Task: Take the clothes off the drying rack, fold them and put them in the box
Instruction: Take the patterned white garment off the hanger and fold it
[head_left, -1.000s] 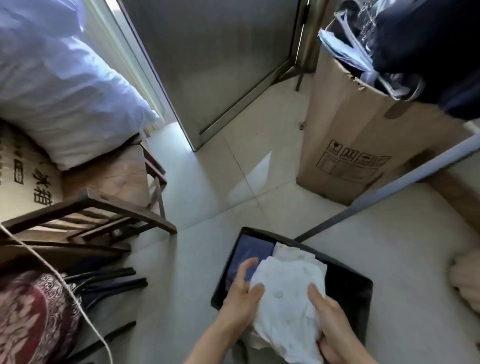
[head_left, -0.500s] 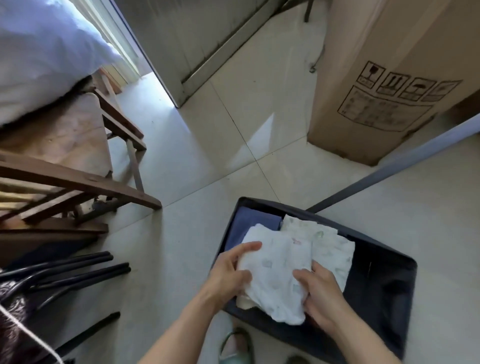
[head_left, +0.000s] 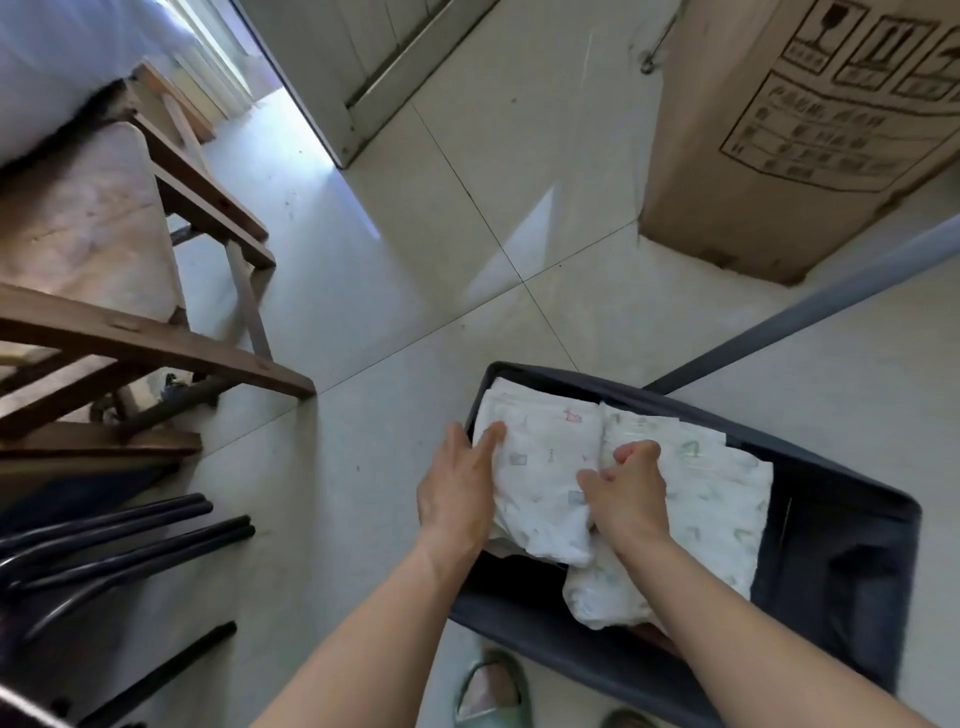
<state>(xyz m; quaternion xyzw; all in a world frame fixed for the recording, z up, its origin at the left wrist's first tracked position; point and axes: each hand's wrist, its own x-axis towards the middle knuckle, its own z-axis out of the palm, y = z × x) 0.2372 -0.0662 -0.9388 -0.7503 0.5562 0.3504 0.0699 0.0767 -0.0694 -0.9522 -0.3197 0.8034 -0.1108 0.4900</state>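
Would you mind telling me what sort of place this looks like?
Probably a home, perhaps a storage corner: tiled floor, a wooden chair, a large cardboard box and a dark fabric box of folded clothes.

**Folded garment lowered into box**

The white printed folded garment (head_left: 540, 467), held above the dark fabric box (head_left: 841, 561) one second ago, now lies inside it, covering the blue item. The left hand (head_left: 457, 488) has flattened along its left edge. The right hand (head_left: 631, 483) presses its right side with curled fingers.

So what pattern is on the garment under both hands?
White garment with small pastel prints, head view.
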